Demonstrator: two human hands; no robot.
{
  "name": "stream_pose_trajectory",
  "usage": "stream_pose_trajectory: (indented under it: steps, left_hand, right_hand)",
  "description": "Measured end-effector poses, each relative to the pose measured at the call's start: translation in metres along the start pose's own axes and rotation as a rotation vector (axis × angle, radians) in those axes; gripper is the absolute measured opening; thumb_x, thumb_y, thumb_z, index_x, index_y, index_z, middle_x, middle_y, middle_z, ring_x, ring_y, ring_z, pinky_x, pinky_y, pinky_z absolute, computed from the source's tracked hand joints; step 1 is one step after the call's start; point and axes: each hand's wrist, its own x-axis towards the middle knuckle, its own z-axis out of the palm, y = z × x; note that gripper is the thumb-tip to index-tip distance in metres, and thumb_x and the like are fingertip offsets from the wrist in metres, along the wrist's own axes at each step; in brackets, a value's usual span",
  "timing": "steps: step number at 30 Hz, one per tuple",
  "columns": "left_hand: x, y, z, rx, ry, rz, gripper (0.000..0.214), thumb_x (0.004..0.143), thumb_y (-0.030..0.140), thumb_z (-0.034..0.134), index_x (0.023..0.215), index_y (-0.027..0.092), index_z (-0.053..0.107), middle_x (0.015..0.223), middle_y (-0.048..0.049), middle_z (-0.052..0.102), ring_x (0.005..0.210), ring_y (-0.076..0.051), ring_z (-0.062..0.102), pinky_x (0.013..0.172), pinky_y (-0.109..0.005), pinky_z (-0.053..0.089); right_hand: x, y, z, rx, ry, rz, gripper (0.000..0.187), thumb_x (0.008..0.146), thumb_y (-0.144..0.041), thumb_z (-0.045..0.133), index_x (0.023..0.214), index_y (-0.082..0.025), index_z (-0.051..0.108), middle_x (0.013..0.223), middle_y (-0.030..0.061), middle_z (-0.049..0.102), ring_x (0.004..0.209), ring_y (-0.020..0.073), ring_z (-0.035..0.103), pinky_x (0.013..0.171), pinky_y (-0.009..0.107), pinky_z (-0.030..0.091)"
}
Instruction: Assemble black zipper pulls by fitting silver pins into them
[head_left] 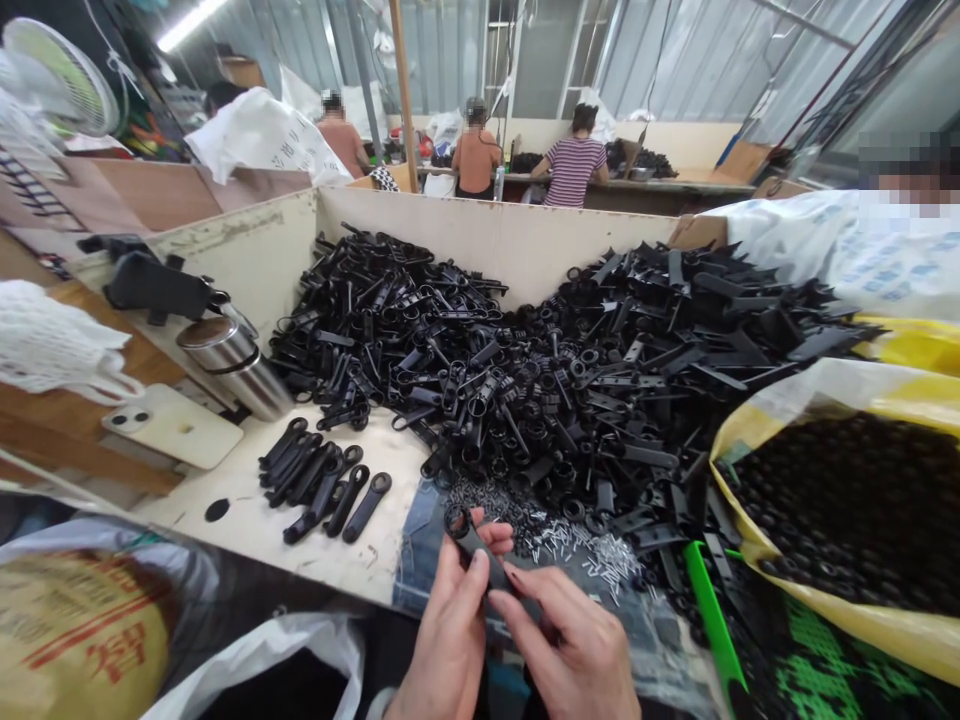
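Left of centre, slim black plastic pieces with ringed ends (322, 485) lie side by side on the pale board (259, 530), seemingly grouped to stay separate. Over to bottom centre: the left hand (450, 610) has its thumb closed over a long black plastic part with a round ring end (471, 540), fingers curled behind, apparently steadying it. Ring towards the upper left, long axis slanting to the lower right. And here's the right hand (574, 635), thumb and forefinger close together at the near end; what they pinch, can't tell. Beyond, loose silver metal pins (611, 560), probably kept within reach.
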Motion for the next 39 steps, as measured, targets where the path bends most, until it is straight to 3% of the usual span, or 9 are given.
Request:
stream_pose_trajectory:
  steps: [9, 13, 16, 20, 25, 27, 31, 36, 39]
  left_hand:
    - [0.0, -0.009, -0.003, 0.135, 0.025, 0.019, 0.047, 0.084, 0.05, 0.078, 0.119, 0.023, 0.064, 0.109, -0.0076, 0.075, 0.105, -0.025, 0.068, 0.086, -0.033, 0.053]
    - [0.0, -0.008, -0.008, 0.18, 0.066, -0.015, 0.048, 0.083, 0.052, 0.078, 0.117, 0.021, 0.065, 0.106, -0.0078, 0.074, 0.1, -0.023, 0.069, 0.079, -0.029, 0.055]
    - [0.0, -0.004, -0.014, 0.27, 0.033, -0.043, 0.051, 0.081, 0.057, 0.077, 0.115, 0.02, 0.066, 0.096, -0.0063, 0.072, 0.088, -0.021, 0.068, 0.072, -0.028, 0.056]
    - [-0.007, 0.008, -0.023, 0.553, -0.171, -0.076, 0.048, 0.088, 0.061, 0.065, 0.107, 0.017, 0.067, 0.072, 0.0007, 0.061, 0.059, -0.013, 0.056, 0.05, -0.022, 0.046]
    - [-0.026, 0.026, -0.036, 0.958, -0.223, -0.04, 0.033, 0.098, 0.047, 0.053, 0.115, 0.022, 0.067, 0.073, -0.0002, 0.066, 0.065, -0.016, 0.059, 0.064, -0.025, 0.049]
    - [-0.028, 0.03, -0.04, 1.057, -0.194, 0.009, 0.025, 0.097, 0.043, 0.055, 0.104, 0.023, 0.069, 0.075, -0.0012, 0.067, 0.075, -0.018, 0.062, 0.071, -0.026, 0.05]
    - [-0.023, 0.03, -0.039, 0.997, -0.213, -0.067, 0.028, 0.101, 0.041, 0.047, 0.106, 0.021, 0.066, 0.077, 0.0002, 0.066, 0.057, -0.014, 0.058, 0.053, -0.024, 0.047]
    - [-0.021, 0.028, -0.043, 1.071, -0.136, 0.299, 0.021, 0.099, 0.032, 0.056, 0.11, 0.024, 0.071, 0.11, -0.0061, 0.074, 0.102, -0.021, 0.068, 0.093, -0.031, 0.052]
    - [-0.017, 0.034, -0.062, 1.209, 0.014, 0.495, 0.02, 0.099, 0.03, 0.055, 0.108, 0.022, 0.072, 0.105, -0.0069, 0.077, 0.099, -0.023, 0.07, 0.089, -0.033, 0.052]
  right_hand:
    - [-0.001, -0.002, 0.009, -0.095, 0.056, -0.051, 0.022, 0.104, -0.026, 0.054, 0.101, -0.017, 0.074, 0.083, 0.0064, 0.077, 0.068, 0.0165, 0.076, 0.058, 0.02, 0.057]
    - [-0.006, 0.001, 0.005, -0.158, -0.009, -0.074, 0.025, 0.105, -0.03, 0.054, 0.099, -0.019, 0.075, 0.078, 0.0042, 0.074, 0.064, 0.0166, 0.074, 0.058, 0.022, 0.055]
    - [0.0, 0.004, -0.006, -0.065, -0.077, 0.065, 0.02, 0.1, -0.036, 0.062, 0.098, -0.022, 0.076, 0.078, 0.0014, 0.072, 0.06, 0.0148, 0.069, 0.057, 0.022, 0.053]
    - [0.019, 0.008, -0.011, 0.268, -0.193, 0.4, 0.031, 0.087, -0.041, 0.075, 0.112, -0.022, 0.073, 0.082, -0.0012, 0.066, 0.053, 0.0114, 0.057, 0.048, 0.022, 0.048]
    - [0.023, 0.012, 0.012, 0.832, -0.513, 0.66, 0.033, 0.083, -0.048, 0.078, 0.09, -0.019, 0.063, 0.063, -0.0049, 0.06, 0.047, 0.0106, 0.056, 0.045, 0.02, 0.041]
    - [0.02, 0.012, 0.021, 0.874, -0.513, 0.699, 0.036, 0.082, -0.049, 0.079, 0.09, -0.019, 0.06, 0.057, -0.0061, 0.058, 0.046, 0.0112, 0.055, 0.046, 0.021, 0.039]
    - [0.019, 0.01, 0.029, 0.754, -0.363, 0.654, 0.033, 0.079, -0.047, 0.08, 0.084, -0.019, 0.063, 0.065, -0.0056, 0.053, 0.051, 0.0101, 0.049, 0.047, 0.022, 0.036]
    - [0.028, 0.006, 0.027, 0.631, -0.248, 0.571, 0.029, 0.078, -0.044, 0.077, 0.076, -0.02, 0.062, 0.07, -0.004, 0.051, 0.061, 0.0123, 0.044, 0.054, 0.023, 0.036]
    - [0.032, 0.005, 0.027, 0.532, -0.324, 0.535, 0.026, 0.079, -0.041, 0.076, 0.094, -0.02, 0.07, 0.076, -0.0028, 0.057, 0.058, 0.0121, 0.042, 0.054, 0.024, 0.038]
